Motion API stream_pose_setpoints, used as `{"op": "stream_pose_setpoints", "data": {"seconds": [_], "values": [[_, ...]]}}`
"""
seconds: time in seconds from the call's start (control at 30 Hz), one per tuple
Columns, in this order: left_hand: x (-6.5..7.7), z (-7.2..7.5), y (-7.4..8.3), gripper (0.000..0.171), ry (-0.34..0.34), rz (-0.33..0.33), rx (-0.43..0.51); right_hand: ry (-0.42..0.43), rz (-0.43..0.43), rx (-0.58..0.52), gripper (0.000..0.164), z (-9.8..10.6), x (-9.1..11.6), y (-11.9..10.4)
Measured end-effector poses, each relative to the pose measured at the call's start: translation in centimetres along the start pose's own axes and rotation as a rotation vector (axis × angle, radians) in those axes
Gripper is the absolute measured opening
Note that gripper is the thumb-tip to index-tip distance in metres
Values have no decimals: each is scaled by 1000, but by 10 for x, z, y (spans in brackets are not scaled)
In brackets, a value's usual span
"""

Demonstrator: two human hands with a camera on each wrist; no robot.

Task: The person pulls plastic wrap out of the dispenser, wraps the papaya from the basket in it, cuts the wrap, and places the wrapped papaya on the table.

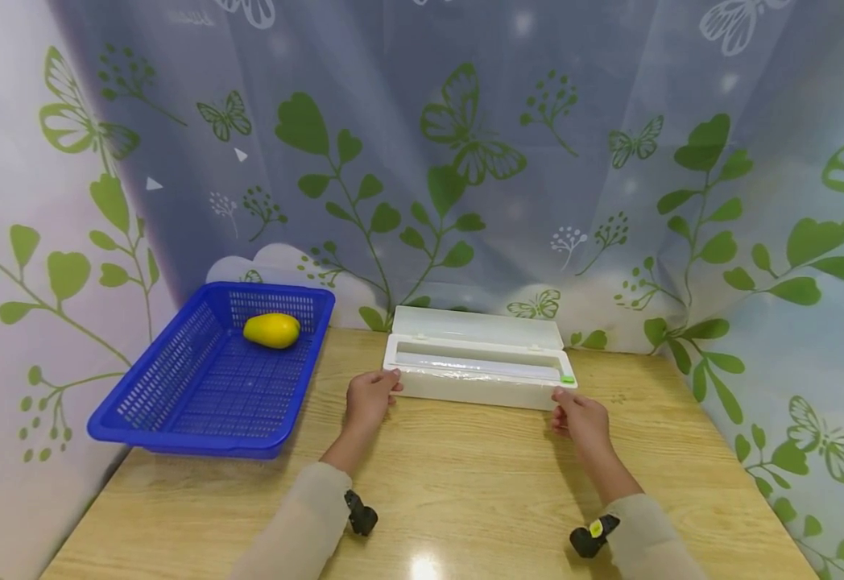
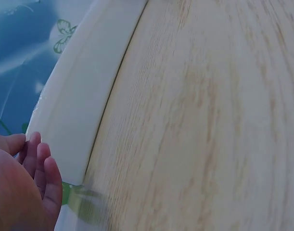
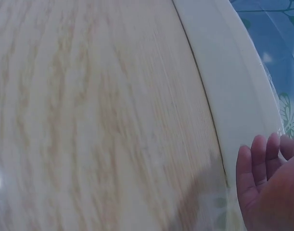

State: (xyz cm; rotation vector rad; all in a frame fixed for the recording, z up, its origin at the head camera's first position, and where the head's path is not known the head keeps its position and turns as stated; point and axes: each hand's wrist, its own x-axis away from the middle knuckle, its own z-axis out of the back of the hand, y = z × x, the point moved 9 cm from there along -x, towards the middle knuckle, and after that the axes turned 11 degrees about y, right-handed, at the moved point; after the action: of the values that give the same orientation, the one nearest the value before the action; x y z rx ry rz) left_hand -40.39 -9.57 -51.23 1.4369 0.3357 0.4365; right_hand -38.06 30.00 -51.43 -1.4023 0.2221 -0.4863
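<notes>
A white cling film dispenser [image 1: 483, 393] lies on the table with its lid [image 1: 477, 326] raised at the back. Inside it is a pale roll of film [image 1: 476, 365], and a green slider [image 1: 568, 379] sits at its right end. Clear cling film [image 1: 458, 375] shows as a shiny strip along the front edge. At the left front corner my left hand [image 1: 370, 400] pinches the film edge between thumb and forefinger. My right hand [image 1: 583, 419] pinches it likewise at the right front corner. In the left wrist view the other fingers [image 2: 52, 180] are loosely bent.
To the left stands a blue plastic basket [image 1: 208, 445] holding a yellow papaya-like fruit [image 1: 272, 330]. A patterned curtain [image 1: 407, 161] hangs behind and at both sides. The wooden table [image 1: 465, 491] spreads out in front of the dispenser.
</notes>
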Motion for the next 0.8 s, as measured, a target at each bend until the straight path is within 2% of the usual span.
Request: {"op": "stream_pose_setpoints", "data": {"seconds": [0.2,0.47,0.63,0.8], "values": [[0,1,3,19,23,-9,36,16,-3,-42,45,-1,0,-2],[1,2,7,16,12,-31,123,41,-4,-102,32,1,2,-8],[0,2,7,15,2,-38,120,43,-7,-110,32,3,1,-6],[-2,0,6,15,-29,-27,119,44,25,-85,34,5,-1,-8]]}}
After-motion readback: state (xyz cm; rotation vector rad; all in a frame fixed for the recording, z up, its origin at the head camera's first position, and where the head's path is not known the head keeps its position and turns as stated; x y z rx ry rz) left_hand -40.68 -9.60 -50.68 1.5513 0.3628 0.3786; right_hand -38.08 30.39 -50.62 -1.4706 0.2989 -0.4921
